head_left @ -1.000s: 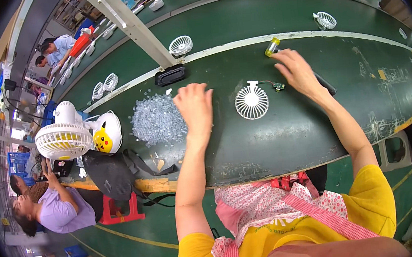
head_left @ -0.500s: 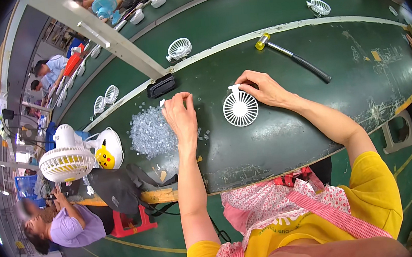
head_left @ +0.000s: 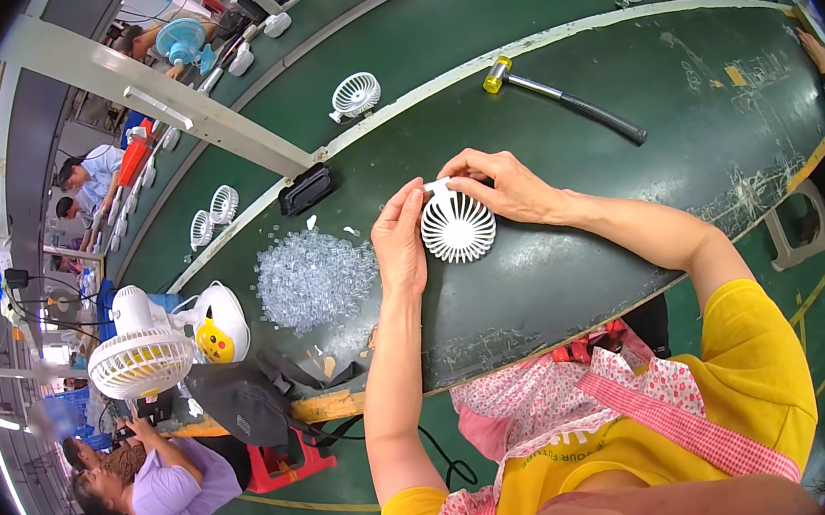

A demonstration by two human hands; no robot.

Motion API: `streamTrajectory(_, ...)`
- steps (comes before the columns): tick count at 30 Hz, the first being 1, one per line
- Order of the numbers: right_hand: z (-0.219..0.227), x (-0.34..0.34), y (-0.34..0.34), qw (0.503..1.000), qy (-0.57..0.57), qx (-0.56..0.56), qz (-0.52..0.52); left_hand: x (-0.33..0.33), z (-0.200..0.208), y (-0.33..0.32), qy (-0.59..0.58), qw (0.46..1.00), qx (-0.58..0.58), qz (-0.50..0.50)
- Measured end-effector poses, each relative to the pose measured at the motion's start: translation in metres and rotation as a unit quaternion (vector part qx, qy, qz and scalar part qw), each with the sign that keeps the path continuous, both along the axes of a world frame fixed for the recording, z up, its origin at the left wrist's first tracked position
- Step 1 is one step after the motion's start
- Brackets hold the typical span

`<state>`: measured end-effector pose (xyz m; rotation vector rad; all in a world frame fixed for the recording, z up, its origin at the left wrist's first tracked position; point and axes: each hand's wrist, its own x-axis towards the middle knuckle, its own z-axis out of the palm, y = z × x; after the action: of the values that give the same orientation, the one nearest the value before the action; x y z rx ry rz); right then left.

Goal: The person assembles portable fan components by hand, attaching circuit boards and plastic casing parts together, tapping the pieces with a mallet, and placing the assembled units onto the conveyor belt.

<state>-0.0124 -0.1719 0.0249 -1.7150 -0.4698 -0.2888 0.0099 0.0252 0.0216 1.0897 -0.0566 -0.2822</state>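
My right hand [head_left: 511,187] is closed on the short neck of a round white fan grille [head_left: 460,230], whose ribbed disc hangs toward me just above the dark green worktable [head_left: 537,290]. At the left of that neck is my left hand [head_left: 399,244], thumb and fingertips pinched together against it. Anything small between those fingertips is hidden. Left of my left wrist lies a heap of small clear plastic pieces [head_left: 312,278], with a couple of white bits by its far edge.
A mallet with a yellow head [head_left: 556,94] lies far right. Behind a pale rail, a green conveyor [head_left: 488,18] carries more white fan grilles [head_left: 355,95]. A black tray [head_left: 306,188] sits at a metal post. A white desk fan [head_left: 141,351] and seated co-workers [head_left: 169,474] are left.
My left hand has moved right, from the heap of clear pieces to the neck of the grille. The right hand has shifted the grille slightly left, and the view has turned a little.
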Motion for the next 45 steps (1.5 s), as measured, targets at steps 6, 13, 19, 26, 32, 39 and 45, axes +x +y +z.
streamTrajectory(6,-0.001,0.000,-0.001,0.999,-0.014,-0.031,-0.042,-0.006,0.004,-0.007,-0.048,0.993,0.104,0.025)
streamTrajectory(13,0.008,0.000,-0.007,0.993,-0.048,-0.091,-0.062,-0.007,0.001,-0.011,-0.091,0.990,0.107,0.031)
streamTrajectory(19,0.004,0.008,-0.013,0.977,-0.135,-0.157,-0.046,-0.006,-0.009,-0.012,0.009,0.999,-0.051,-0.011)
streamTrajectory(26,0.003,0.006,-0.018,0.984,-0.066,-0.145,-0.075,-0.003,-0.010,-0.010,0.034,0.998,-0.058,-0.003)
streamTrajectory(32,0.007,0.007,-0.016,0.979,-0.120,-0.152,-0.064,-0.003,-0.010,-0.012,0.031,0.998,-0.053,-0.017)
streamTrajectory(39,0.019,0.010,-0.011,0.993,0.110,-0.032,0.034,-0.001,-0.014,-0.009,0.009,0.998,-0.048,-0.029)
streamTrajectory(45,0.044,0.075,-0.009,0.996,0.041,0.017,-0.073,0.003,-0.018,-0.019,-0.085,0.994,-0.031,0.069)
